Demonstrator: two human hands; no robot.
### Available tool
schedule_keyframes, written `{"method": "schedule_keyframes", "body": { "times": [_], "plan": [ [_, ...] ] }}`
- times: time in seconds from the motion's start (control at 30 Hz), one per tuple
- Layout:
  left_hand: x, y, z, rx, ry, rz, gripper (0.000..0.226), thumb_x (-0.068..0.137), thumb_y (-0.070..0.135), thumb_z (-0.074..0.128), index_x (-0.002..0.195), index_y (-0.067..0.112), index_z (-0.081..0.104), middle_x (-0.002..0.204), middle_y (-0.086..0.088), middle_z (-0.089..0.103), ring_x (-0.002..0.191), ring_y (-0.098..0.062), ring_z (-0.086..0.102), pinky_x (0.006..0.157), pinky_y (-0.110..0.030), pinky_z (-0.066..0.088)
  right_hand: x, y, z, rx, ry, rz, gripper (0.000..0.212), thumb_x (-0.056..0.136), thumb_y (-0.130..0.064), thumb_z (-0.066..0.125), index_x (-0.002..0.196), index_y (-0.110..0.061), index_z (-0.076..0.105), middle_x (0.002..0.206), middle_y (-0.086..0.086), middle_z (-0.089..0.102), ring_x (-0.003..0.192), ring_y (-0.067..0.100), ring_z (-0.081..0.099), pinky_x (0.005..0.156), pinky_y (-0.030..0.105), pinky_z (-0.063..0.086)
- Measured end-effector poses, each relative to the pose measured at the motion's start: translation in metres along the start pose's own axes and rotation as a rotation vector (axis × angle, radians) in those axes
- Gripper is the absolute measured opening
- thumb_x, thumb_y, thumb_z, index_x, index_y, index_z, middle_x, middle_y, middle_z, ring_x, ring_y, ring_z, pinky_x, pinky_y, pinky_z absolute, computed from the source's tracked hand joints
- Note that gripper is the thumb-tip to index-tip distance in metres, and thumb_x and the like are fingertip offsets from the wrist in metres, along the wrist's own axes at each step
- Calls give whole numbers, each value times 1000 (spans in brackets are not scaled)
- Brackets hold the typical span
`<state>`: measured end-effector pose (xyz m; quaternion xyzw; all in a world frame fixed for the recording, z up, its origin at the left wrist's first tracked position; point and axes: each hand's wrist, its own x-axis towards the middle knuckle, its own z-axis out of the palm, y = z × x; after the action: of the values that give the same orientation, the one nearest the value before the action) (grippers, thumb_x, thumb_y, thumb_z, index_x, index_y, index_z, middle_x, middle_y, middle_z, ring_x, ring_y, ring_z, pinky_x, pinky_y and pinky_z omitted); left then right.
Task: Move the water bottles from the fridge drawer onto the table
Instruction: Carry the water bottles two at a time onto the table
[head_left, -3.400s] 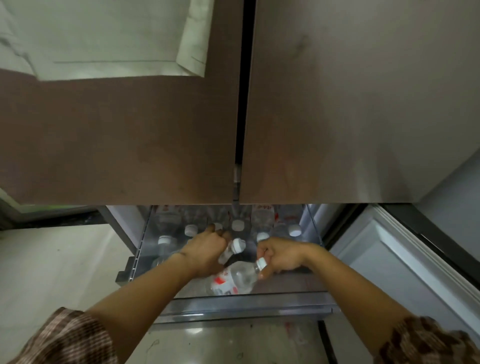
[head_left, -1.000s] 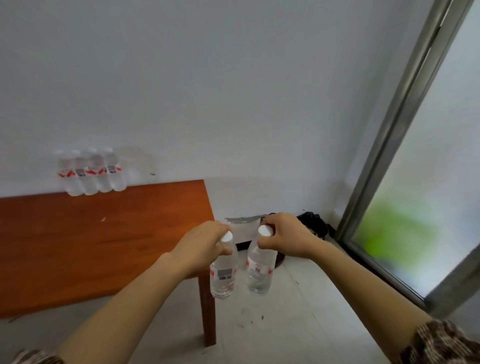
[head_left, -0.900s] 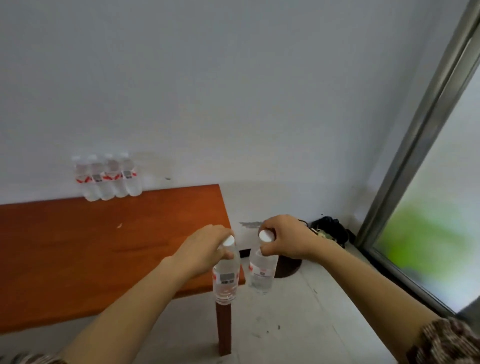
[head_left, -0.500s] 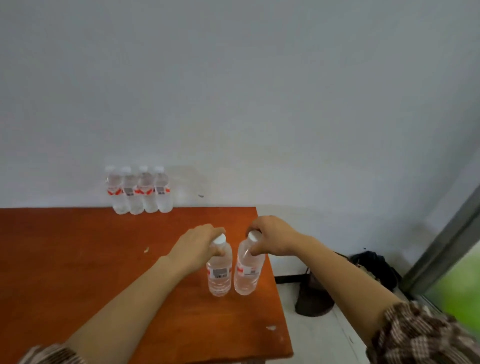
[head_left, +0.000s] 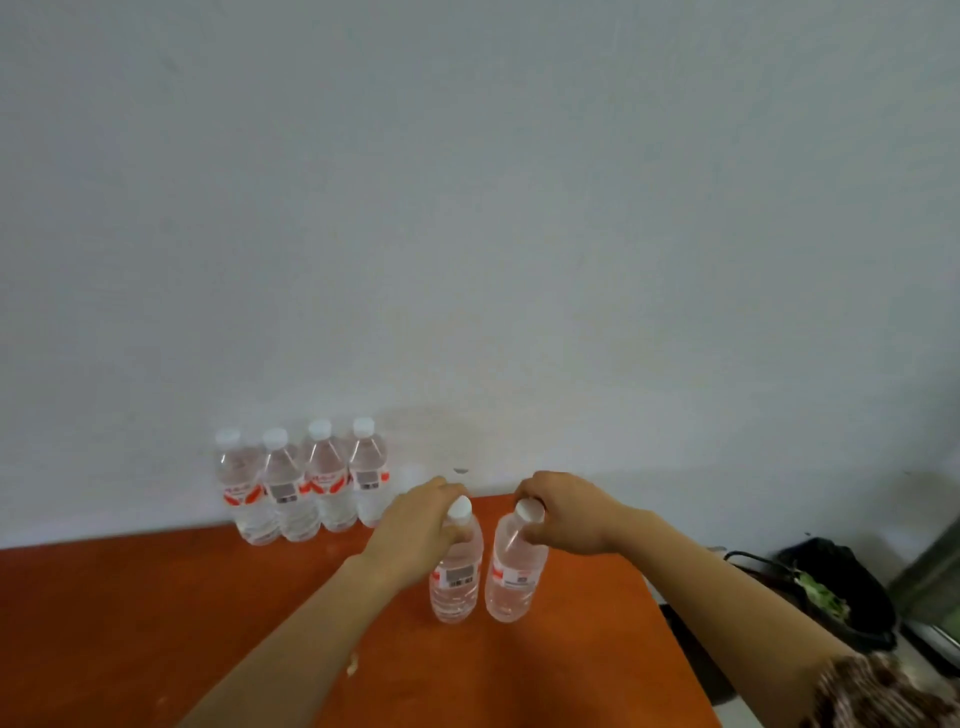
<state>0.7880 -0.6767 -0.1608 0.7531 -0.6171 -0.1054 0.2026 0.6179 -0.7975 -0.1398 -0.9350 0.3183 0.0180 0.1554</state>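
Note:
Two clear water bottles with white caps and red-and-white labels are upright over the orange-brown table (head_left: 156, 613), side by side. My left hand (head_left: 415, 535) grips the neck of the left bottle (head_left: 456, 577). My right hand (head_left: 566, 512) grips the neck of the right bottle (head_left: 514, 577). Whether their bases touch the tabletop I cannot tell. Several more bottles of the same kind (head_left: 301, 483) stand in a row at the table's back edge against the wall. The fridge drawer is out of view.
A pale grey wall (head_left: 467, 208) rises right behind the table. The table's right edge runs just past the held bottles. Beyond it, on the floor, lies a black bag or bin (head_left: 831, 587) with green scraps inside.
I have carried the two bottles from the fridge drawer to the table. In the last second they went from beyond the table's right edge to over its top, closer to the back row.

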Motion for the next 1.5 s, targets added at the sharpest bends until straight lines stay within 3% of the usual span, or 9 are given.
{"method": "schedule_keyframes", "body": {
  "times": [0.27,0.4,0.63,1.03,1.2,1.37,1.5],
  "plan": [
    [85,-74,-3,54,-49,10,35,91,24,58,126,21,52,121,-1,56,110,-23,57,92,-36,46,110,-13,1,-117,-60,-4,40,91,-27,58,129,-17,52,126,8,52,112,28,55,89,33,42],
    [118,-100,-3,108,-52,0,36,95,23,53,131,21,47,129,1,52,113,-22,56,89,-33,45,153,-11,2,-131,-68,1,41,90,-24,59,130,-17,50,125,8,51,110,29,56,87,35,44],
    [150,-126,6,225,-116,-7,40,95,20,51,134,21,42,128,-3,49,109,-29,59,87,-42,49,201,-11,7,-126,-85,-1,41,89,-20,62,129,-13,52,126,11,51,111,31,56,89,35,44],
    [168,-147,11,201,-67,-64,43,92,16,58,132,18,42,123,-2,52,102,-19,59,78,-25,48,235,-13,11,-19,-53,51,41,92,-17,60,131,-11,51,127,11,51,112,29,54,83,26,37],
    [173,-146,10,233,-31,-72,46,89,7,62,130,15,44,123,-4,52,103,-18,59,80,-25,47,239,-14,14,46,-21,85,42,89,-16,62,130,-13,53,129,9,54,114,27,54,85,25,39],
    [172,-144,10,261,-18,-69,43,85,-2,60,124,12,47,118,-6,52,100,-21,59,72,-24,43,236,-15,19,170,43,164,36,87,-13,64,122,-10,56,120,9,63,105,26,59,80,29,45],
    [168,-143,10,255,-3,-54,53,85,-5,58,134,9,43,129,-7,49,112,-21,55,85,-29,51,228,-14,29,347,109,247,52,87,-15,65,135,-12,47,128,10,58,110,28,57,88,34,48]
  ]
}}
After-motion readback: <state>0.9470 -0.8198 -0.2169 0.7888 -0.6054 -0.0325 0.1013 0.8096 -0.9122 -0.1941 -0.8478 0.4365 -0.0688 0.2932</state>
